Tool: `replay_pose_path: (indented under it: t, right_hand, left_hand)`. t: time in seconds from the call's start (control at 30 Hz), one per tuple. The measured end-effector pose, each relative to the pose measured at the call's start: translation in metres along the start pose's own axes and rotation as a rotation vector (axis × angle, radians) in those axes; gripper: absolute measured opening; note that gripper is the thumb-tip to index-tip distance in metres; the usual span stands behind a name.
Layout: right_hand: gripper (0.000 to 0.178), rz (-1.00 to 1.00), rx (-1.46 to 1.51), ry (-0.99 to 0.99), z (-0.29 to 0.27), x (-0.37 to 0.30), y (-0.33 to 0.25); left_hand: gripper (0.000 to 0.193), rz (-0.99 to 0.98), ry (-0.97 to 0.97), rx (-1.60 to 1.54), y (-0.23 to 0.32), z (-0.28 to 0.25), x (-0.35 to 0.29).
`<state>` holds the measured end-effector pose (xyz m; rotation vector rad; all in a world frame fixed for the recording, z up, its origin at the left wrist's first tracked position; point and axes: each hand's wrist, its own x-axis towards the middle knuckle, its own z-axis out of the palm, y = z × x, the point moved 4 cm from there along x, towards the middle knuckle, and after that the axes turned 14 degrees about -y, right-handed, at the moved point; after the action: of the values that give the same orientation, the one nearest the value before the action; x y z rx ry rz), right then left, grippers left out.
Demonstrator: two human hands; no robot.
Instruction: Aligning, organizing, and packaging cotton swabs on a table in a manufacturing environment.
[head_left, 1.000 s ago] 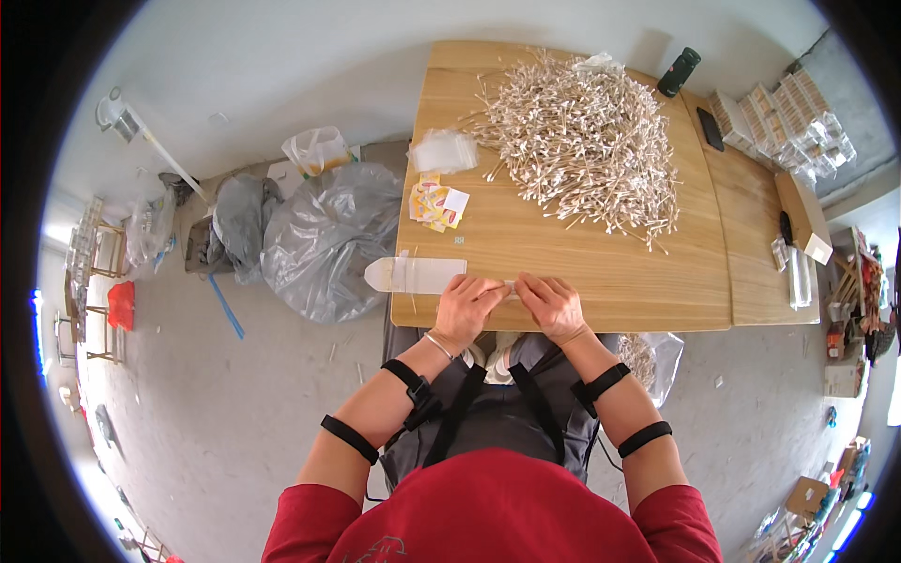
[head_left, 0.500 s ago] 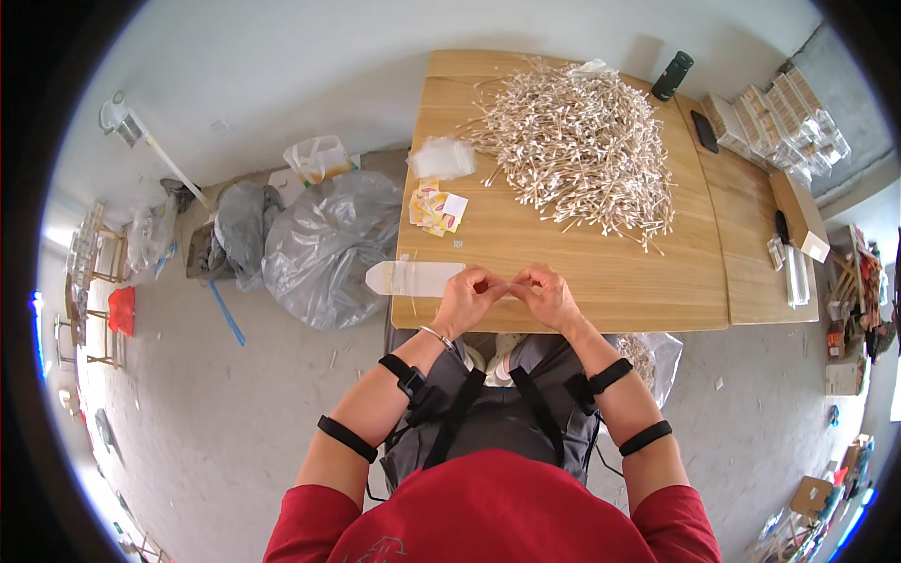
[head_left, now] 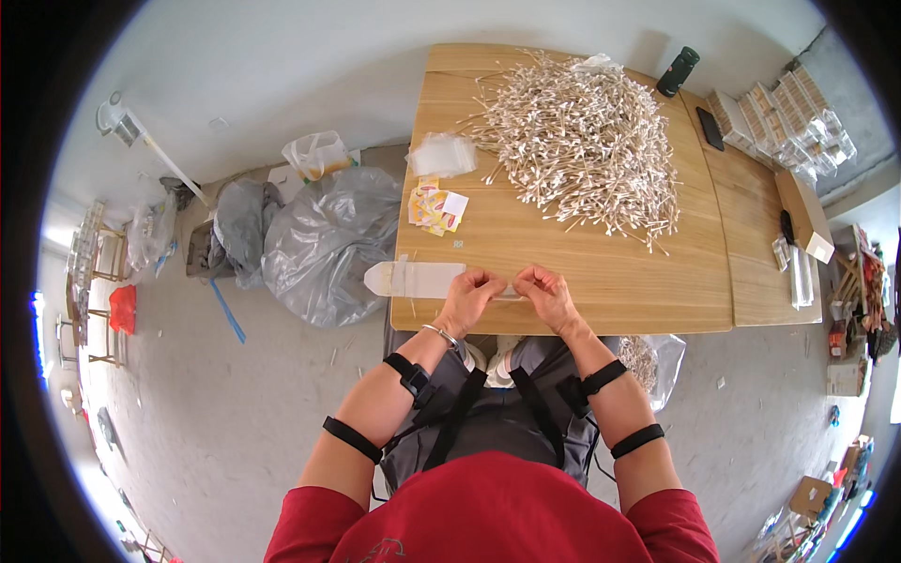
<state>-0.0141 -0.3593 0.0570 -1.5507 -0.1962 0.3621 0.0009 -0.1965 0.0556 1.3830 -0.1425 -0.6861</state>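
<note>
My left hand (head_left: 474, 298) is at the table's front edge with thumb and fingers pinched. My right hand (head_left: 546, 296) is pinched just to its right, a small gap between the fingertips. A thin pale thing shows at the gap, too small to name; what each pinch holds I cannot make out. Left of my left hand lies a flat white strip (head_left: 427, 279) with a pointed left end, sticking out past the table's edge. A thin stick lies across it. Beyond my hands rises a big loose pile of cotton swabs (head_left: 587, 141).
On the wooden table (head_left: 601, 272) lie clear plastic bags (head_left: 443, 155) and yellow-and-white cards (head_left: 435, 206). A dark bottle (head_left: 678, 72), black phone (head_left: 710, 129), stacked packs of swabs (head_left: 788, 117) and cardboard box (head_left: 802, 216) stand farther right. Large grey plastic bags (head_left: 333, 249) sit on the floor at left.
My fingertips, nearly meeting before, have moved slightly apart. The view has shifted a little; the strip and swab pile have stayed in place on the table.
</note>
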Motion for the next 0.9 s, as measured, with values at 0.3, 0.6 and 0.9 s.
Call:
replay_pose_path:
  t: [0.3,0.6,0.9]
  right_hand:
    - [0.004,-0.016,0.074,0.003,0.001,-0.001,-0.005]
    - [0.011,-0.155,-0.463,0.101,0.002,-0.012,-0.033]
    - [0.008,-0.303,-0.814,0.132,0.024,-0.008,-0.061]
  left_hand:
    - [0.012,0.019,-0.032,-0.069,-0.004,-0.003,0.003]
    - [0.015,0.26,0.063,0.474,0.02,0.002,-0.018]
    - [0.009,0.433,0.126,0.513,0.03,0.003,-0.027]
